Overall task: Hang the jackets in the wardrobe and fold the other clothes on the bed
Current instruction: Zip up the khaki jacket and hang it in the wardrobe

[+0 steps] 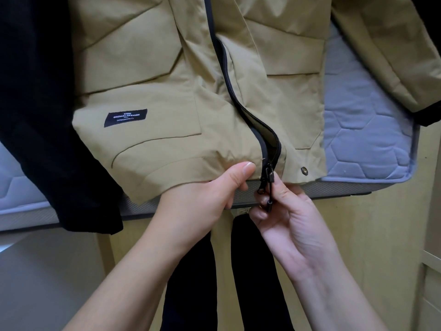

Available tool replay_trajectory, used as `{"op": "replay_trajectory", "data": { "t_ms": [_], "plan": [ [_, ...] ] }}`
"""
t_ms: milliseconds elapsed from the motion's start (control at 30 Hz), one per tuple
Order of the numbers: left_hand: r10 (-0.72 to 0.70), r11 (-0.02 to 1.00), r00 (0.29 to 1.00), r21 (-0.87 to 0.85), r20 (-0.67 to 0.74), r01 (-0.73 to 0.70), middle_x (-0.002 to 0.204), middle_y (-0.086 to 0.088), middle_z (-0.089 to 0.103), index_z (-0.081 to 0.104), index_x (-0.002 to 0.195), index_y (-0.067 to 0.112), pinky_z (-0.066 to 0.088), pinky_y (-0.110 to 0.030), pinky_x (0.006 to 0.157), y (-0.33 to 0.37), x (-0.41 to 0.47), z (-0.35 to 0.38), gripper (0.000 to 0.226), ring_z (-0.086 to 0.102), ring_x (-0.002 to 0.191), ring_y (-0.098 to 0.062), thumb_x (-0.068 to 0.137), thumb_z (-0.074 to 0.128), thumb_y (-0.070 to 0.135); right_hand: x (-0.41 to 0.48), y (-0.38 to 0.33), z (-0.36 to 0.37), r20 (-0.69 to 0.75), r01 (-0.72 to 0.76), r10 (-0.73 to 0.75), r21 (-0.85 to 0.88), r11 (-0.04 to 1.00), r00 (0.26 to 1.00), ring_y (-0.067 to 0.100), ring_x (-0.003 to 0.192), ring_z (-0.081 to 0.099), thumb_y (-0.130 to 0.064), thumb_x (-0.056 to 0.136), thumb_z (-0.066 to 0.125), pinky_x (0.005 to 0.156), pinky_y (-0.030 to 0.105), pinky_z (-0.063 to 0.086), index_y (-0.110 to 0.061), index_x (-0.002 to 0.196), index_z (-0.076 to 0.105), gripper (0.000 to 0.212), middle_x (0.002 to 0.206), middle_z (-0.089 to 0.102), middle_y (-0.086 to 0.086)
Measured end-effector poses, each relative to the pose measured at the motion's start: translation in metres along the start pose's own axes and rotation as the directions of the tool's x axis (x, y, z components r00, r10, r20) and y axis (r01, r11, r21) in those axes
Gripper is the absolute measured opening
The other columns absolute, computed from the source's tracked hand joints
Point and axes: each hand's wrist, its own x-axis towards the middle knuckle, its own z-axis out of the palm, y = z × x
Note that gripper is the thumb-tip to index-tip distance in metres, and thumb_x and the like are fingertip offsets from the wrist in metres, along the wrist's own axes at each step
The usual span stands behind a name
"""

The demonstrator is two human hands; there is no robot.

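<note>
Head view: khaki padded nylon jacket [155, 68] lies front-up on the grey quilted mattress [362, 139], hem at the near edge. My left hand [214, 187] pinches the hem. My right hand [293, 223] pinches the black metal zip slider [268, 174]. My judgement: keep the hem taut, seat the pin fully, then draw the slider straight.

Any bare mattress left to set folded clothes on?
Bare mattress on the right, between the jacket body and its sleeve. A sliver far left, beside the black garment. Crowded at the hem: left hand grips it, right hand pinches the zipper.
</note>
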Motion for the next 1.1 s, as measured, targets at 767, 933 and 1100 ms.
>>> {"op": "replay_trajectory", "data": {
  "t_ms": [767,933,1100],
  "plan": [
    [-0.264,0.943,0.962,0.229,0.072,0.241,0.044,0.011,0.053,0.066,0.054,0.033,0.039,-0.017,0.058,-0.004,-0.006,-0.013,0.038,0.046,0.043,0.001,0.079,0.059,0.06,-0.031,-0.021,0.007,-0.111,-0.214,0.183,-0.523,0.825,0.977,0.009,0.061,0.057,-0.041,0.085,0.06,0.053,0.021,0.037,-0.019,0.075,0.073,0.028,0.076,0.069,-0.002],
    [-0.271,0.93,0.961,0.273,0.055,0.247,0.038,0.011,0.047,0.059,0.041,0.031,0.034,-0.01,0.045,0.003,-0.011,-0.018,0.048,0.042,0.039,-0.002,0.081,0.06,0.056,-0.044,-0.037,0.019,-0.058,-0.18,0.212,-0.762,0.622,0.976,0.002,0.042,0.042,-0.032,0.09,0.061,0.039,0.013,0.026,-0.018,0.078,0.066,0.019,0.065,0.062,-0.007],
    [-0.25,0.932,0.968,0.279,0.027,0.233,0.033,0.011,0.043,0.055,0.043,0.021,0.032,-0.01,0.042,0.002,-0.016,-0.021,0.052,0.04,0.034,0.0,0.085,0.061,0.05,-0.041,-0.042,0.042,-0.11,-0.189,0.16,-0.729,0.658,0.981,0.006,0.037,0.036,-0.014,0.089,0.049,0.035,0.014,0.018,-0.015,0.072,0.054,0.018,0.057,0.055,-0.004]
  ]
}}
